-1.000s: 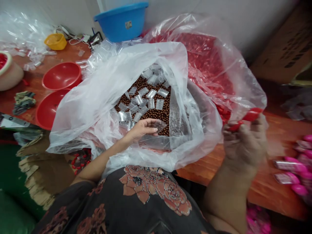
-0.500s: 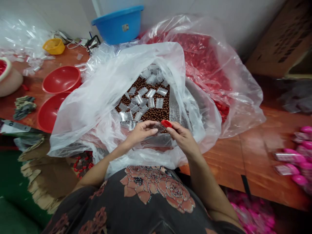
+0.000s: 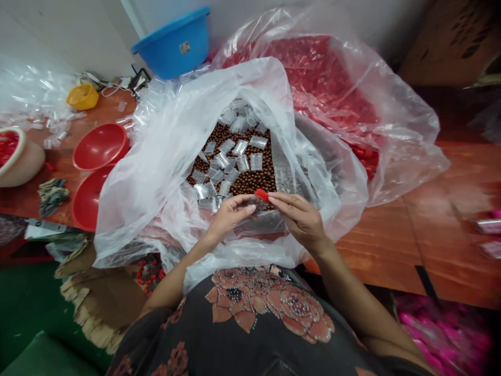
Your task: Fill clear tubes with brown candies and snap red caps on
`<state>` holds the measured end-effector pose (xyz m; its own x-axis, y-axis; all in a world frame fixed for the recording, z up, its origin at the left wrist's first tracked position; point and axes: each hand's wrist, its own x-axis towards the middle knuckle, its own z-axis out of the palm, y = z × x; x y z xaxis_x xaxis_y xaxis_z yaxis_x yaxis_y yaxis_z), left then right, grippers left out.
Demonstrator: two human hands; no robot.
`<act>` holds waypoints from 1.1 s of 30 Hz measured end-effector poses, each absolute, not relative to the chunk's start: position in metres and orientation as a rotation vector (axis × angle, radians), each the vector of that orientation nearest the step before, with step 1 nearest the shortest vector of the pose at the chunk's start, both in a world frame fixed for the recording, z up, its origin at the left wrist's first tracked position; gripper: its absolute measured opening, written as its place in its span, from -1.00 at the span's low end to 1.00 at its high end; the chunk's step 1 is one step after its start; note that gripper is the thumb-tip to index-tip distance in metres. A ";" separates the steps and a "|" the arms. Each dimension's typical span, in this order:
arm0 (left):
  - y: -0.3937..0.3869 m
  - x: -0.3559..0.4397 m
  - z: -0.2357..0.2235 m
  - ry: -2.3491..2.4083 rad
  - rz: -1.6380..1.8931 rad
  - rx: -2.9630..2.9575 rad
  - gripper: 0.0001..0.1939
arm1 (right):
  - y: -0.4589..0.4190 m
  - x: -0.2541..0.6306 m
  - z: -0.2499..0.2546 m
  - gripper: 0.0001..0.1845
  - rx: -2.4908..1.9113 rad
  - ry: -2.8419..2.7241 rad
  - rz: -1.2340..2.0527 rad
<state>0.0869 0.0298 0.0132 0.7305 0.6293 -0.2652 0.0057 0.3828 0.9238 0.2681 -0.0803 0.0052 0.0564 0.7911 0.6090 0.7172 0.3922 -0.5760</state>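
Note:
My left hand point(image 3: 231, 216) is closed around a small clear plastic container point(image 3: 260, 205), partly hidden by the fingers. A red cap point(image 3: 262, 195) sits at its upper end, pinched by the fingertips of my right hand point(image 3: 300, 216). Whether the cap is fully seated I cannot tell. Both hands are over the near side of an opened white plastic bag point(image 3: 136, 162). Inside the bag lie many small brown balls point(image 3: 250, 184), with several clear plastic containers point(image 3: 241, 148) scattered on top of them.
Behind stands a large clear bag of red pieces point(image 3: 324, 68), beside a blue basin point(image 3: 172, 49). To the left are two red bowls point(image 3: 99, 146), a yellow bowl point(image 3: 82, 97) and a cream tub point(image 3: 27, 159). Pink-capped items point(image 3: 442, 334) lie low on the right.
The red cap has tilted over onto the end of the clear container. My right hand's fingers have straightened along it. The whole view has turned slightly.

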 end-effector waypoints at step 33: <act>0.025 0.088 -0.002 0.634 0.499 1.394 -0.70 | -0.087 0.249 -0.015 -0.61 -1.539 -1.102 0.614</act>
